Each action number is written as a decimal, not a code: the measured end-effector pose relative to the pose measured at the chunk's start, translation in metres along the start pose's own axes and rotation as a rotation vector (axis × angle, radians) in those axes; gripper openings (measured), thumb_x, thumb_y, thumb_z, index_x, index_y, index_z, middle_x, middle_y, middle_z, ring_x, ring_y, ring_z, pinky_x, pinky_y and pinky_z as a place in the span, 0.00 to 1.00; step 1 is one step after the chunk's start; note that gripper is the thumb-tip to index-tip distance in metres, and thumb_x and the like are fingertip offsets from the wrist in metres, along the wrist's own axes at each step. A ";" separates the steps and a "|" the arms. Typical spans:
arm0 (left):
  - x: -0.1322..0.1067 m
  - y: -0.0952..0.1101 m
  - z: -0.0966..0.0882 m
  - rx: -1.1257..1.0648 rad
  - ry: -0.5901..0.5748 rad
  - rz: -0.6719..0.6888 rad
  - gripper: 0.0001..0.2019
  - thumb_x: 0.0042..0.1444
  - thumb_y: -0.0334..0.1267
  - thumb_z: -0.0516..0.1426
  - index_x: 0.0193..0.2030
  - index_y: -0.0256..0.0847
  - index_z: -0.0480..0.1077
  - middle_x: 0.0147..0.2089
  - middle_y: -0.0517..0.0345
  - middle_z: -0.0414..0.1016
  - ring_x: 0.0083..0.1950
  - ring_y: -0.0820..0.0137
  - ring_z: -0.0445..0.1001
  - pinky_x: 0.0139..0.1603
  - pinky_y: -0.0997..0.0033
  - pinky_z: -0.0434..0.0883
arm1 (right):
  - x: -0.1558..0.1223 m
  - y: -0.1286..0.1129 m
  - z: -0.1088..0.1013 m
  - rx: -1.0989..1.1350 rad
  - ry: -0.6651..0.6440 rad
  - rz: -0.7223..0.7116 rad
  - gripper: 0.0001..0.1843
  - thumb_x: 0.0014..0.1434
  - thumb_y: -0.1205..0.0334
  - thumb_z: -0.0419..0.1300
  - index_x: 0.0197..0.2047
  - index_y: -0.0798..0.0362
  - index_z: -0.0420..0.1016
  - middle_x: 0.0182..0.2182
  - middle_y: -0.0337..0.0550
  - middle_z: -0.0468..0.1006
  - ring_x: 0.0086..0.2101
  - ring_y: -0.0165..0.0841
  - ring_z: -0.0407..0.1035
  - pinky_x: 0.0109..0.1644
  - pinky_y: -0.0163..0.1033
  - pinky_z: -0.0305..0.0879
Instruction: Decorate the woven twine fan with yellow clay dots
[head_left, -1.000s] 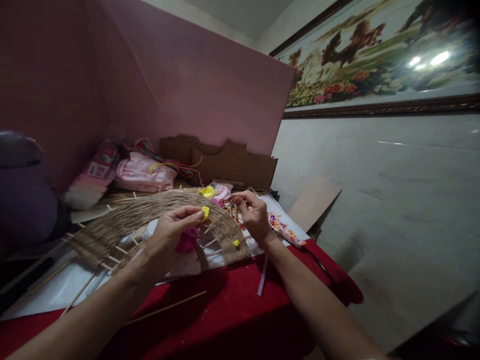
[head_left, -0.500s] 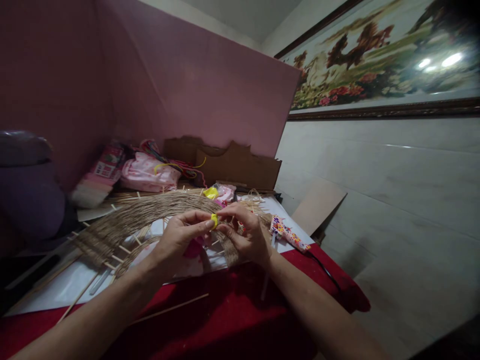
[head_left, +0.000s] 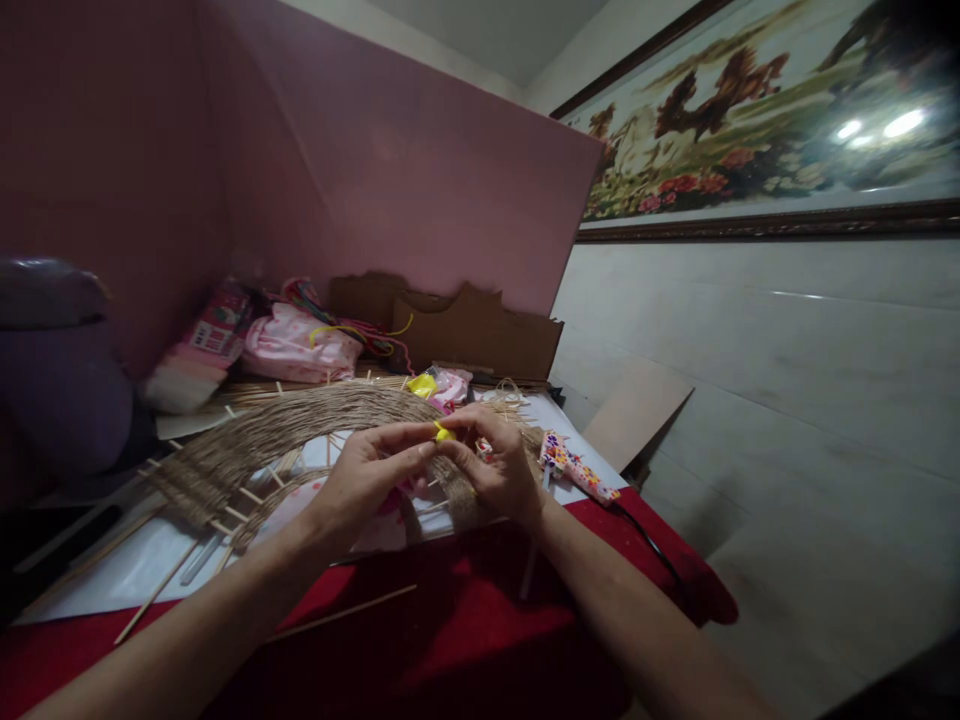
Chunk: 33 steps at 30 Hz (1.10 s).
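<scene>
Both hands meet over the table at a small bright yellow piece (head_left: 444,434), soft-looking; its material I cannot make out. My left hand (head_left: 367,465) pinches it from the left with thumb and forefinger. From the right, the fingertips of my right hand (head_left: 495,462) close on the same piece. Beneath them lies a curved band of brown twine woven over thin wooden sticks (head_left: 300,432). Pink and white dotted fabric (head_left: 289,510) shows inside the curve, partly covered by my left hand and forearm.
A flower-patterned glue gun (head_left: 577,468) with a black cord lies at the right. Behind the weaving are a pink cloth bundle (head_left: 300,343), coloured cords and torn cardboard (head_left: 465,330). A loose stick (head_left: 345,612) rests on the red tablecloth (head_left: 465,650). A tiled wall stands at right.
The yellow piece has shifted slightly right and turned between my fingertips, now looking rounder and more covered. My left fingers have moved a little to the right with it.
</scene>
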<state>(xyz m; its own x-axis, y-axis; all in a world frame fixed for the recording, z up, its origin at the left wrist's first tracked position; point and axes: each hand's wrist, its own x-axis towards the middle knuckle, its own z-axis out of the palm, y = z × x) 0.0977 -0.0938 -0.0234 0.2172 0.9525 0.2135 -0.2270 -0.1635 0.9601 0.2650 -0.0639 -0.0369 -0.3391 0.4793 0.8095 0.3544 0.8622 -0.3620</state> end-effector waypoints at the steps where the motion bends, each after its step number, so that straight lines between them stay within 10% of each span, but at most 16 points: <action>1: 0.000 0.000 0.000 0.003 -0.001 0.004 0.11 0.43 0.38 0.64 0.35 0.38 0.77 0.25 0.57 0.75 0.22 0.77 0.67 0.23 0.77 0.64 | 0.000 0.000 0.000 -0.009 0.005 -0.020 0.07 0.56 0.61 0.59 0.39 0.52 0.70 0.32 0.42 0.72 0.31 0.31 0.65 0.33 0.37 0.64; 11: -0.001 0.002 -0.001 -0.064 -0.053 -0.050 0.06 0.45 0.37 0.63 0.28 0.37 0.74 0.23 0.61 0.71 0.21 0.78 0.65 0.22 0.79 0.62 | 0.001 -0.002 -0.001 0.098 -0.060 -0.083 0.15 0.59 0.67 0.54 0.50 0.50 0.68 0.37 0.44 0.72 0.33 0.30 0.67 0.35 0.37 0.66; 33: -0.002 0.003 -0.003 -0.150 -0.094 -0.103 0.08 0.44 0.35 0.62 0.31 0.38 0.67 0.22 0.59 0.73 0.21 0.76 0.68 0.22 0.79 0.65 | 0.000 -0.008 0.000 0.205 -0.050 -0.010 0.05 0.58 0.67 0.56 0.36 0.52 0.73 0.30 0.41 0.75 0.31 0.30 0.69 0.36 0.37 0.66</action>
<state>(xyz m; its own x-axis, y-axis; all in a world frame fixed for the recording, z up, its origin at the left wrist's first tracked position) 0.0938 -0.0958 -0.0212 0.3328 0.9328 0.1382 -0.3368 -0.0194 0.9414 0.2621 -0.0705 -0.0338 -0.3862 0.4736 0.7916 0.1675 0.8799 -0.4447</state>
